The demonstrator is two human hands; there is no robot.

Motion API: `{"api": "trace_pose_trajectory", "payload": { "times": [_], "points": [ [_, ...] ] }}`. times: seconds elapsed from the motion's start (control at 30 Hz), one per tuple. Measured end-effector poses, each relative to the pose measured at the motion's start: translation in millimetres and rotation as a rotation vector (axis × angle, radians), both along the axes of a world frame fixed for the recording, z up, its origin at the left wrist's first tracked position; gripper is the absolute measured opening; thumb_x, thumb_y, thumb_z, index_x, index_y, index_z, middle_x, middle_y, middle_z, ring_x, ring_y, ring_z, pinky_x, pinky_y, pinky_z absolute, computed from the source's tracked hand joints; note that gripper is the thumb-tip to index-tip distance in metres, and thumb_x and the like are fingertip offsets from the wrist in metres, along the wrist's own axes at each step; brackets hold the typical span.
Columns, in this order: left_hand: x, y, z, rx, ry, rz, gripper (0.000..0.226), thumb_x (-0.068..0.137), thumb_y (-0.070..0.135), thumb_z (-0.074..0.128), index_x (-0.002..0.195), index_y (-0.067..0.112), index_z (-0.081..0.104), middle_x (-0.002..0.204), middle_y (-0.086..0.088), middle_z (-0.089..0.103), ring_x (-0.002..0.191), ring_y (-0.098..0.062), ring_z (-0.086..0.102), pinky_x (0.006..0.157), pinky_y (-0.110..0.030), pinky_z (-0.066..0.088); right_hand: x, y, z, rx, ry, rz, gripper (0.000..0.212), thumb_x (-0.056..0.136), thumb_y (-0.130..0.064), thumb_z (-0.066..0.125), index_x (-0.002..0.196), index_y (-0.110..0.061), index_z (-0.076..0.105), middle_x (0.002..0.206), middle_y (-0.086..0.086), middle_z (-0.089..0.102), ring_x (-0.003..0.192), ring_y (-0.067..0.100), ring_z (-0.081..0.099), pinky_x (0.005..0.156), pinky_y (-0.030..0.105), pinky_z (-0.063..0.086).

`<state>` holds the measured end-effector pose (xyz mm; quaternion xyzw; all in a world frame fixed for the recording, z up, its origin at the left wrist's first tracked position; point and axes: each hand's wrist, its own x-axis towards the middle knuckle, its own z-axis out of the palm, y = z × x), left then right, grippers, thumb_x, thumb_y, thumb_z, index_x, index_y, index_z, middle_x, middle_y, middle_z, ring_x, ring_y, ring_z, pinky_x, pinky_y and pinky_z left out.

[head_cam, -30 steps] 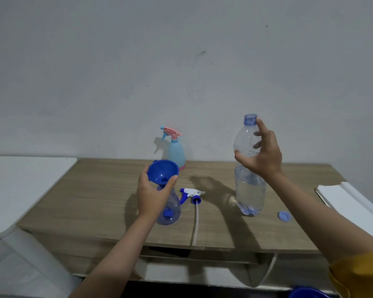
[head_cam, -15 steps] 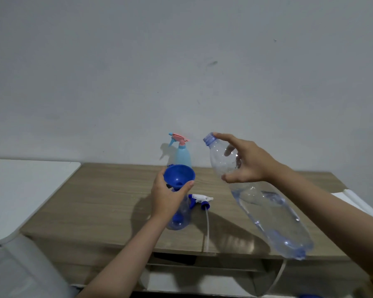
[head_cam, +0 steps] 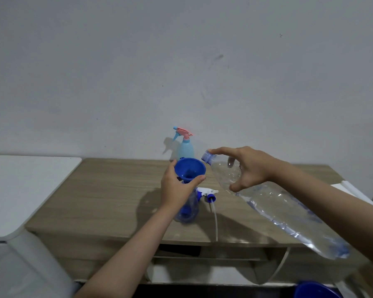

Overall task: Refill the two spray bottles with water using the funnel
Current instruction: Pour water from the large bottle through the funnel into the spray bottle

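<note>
My left hand (head_cam: 177, 186) grips the blue funnel (head_cam: 190, 169), which sits in the neck of a clear spray bottle (head_cam: 188, 208) standing on the wooden table (head_cam: 108, 190). My right hand (head_cam: 249, 168) holds a large clear water bottle (head_cam: 286, 214) near its shoulder. The bottle is tipped almost level, its open blue neck right beside the funnel's rim. The bottle's removed white and blue spray head (head_cam: 208, 193) with its long tube lies on the table just right of it. A light blue spray bottle (head_cam: 185, 147) with a pink trigger stands behind, by the wall.
A white surface (head_cam: 19, 183) adjoins the table on the left. White sheets (head_cam: 351, 188) lie at the table's right end. A blue rim (head_cam: 314, 290) shows at the bottom right edge. The wall rises directly behind the table.
My right hand has lifted the water bottle off the table, tilted it and brought its mouth leftward to the funnel. The left hand has stayed on the funnel.
</note>
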<state>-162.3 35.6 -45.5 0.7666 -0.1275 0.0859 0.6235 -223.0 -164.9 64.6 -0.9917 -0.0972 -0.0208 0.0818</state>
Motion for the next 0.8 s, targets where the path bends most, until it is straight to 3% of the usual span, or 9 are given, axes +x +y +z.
{"api": "trace_pose_trajectory", "payload": {
  "times": [0.23,0.33,0.43,0.57,0.8],
  "points": [
    [0.5,3.9,0.1,0.025,-0.024,-0.01,0.085,0.058,0.047,0.085,0.13,0.022,0.046,0.119,0.011,0.054,0.105,-0.008,0.055,0.067,-0.003,0.043,0.7,8.9,-1.0,-0.038,0.06,-0.017,0.1,0.058,-0.041,0.079,0.138,-0.059,0.022,0.103,0.001,0.062,0.056,-0.004,0.051,0.074,0.031,0.052],
    [1.3,4.8,-0.6,0.016,-0.028,-0.031,0.085,0.058,0.045,0.085,0.13,0.022,0.046,0.119,0.01,0.055,0.107,-0.009,0.055,0.07,-0.006,0.045,-0.8,13.0,1.0,-0.058,0.071,-0.017,0.1,0.059,-0.039,0.08,0.14,-0.056,0.023,0.1,0.001,0.063,0.058,-0.012,0.048,0.075,0.03,0.052],
    [1.7,5.1,-1.0,0.009,-0.015,-0.042,0.088,0.058,0.046,0.085,0.132,0.021,0.045,0.122,0.009,0.055,0.109,-0.012,0.055,0.077,-0.011,0.046,0.4,14.7,0.9,-0.088,0.089,-0.018,0.099,0.06,-0.04,0.08,0.142,-0.052,0.024,0.099,-0.002,0.062,0.061,-0.008,0.045,0.072,0.028,0.048],
    [1.1,5.4,0.2,0.001,-0.017,-0.051,0.084,0.058,0.043,0.085,0.129,0.024,0.046,0.114,0.015,0.052,0.108,-0.009,0.054,0.073,-0.007,0.045,3.6,15.9,0.5,-0.122,0.111,-0.017,0.099,0.061,-0.04,0.079,0.142,-0.051,0.024,0.1,-0.004,0.063,0.06,-0.005,0.045,0.066,0.024,0.043],
    [1.2,4.0,-0.7,0.007,-0.041,-0.057,0.081,0.059,0.043,0.086,0.127,0.025,0.047,0.113,0.014,0.054,0.108,-0.01,0.056,0.082,-0.017,0.05,7.8,19.4,2.1,-0.167,0.126,-0.016,0.101,0.059,-0.044,0.077,0.142,-0.051,0.021,0.101,-0.001,0.063,0.068,0.001,0.049,0.07,0.031,0.051]
  ]
}}
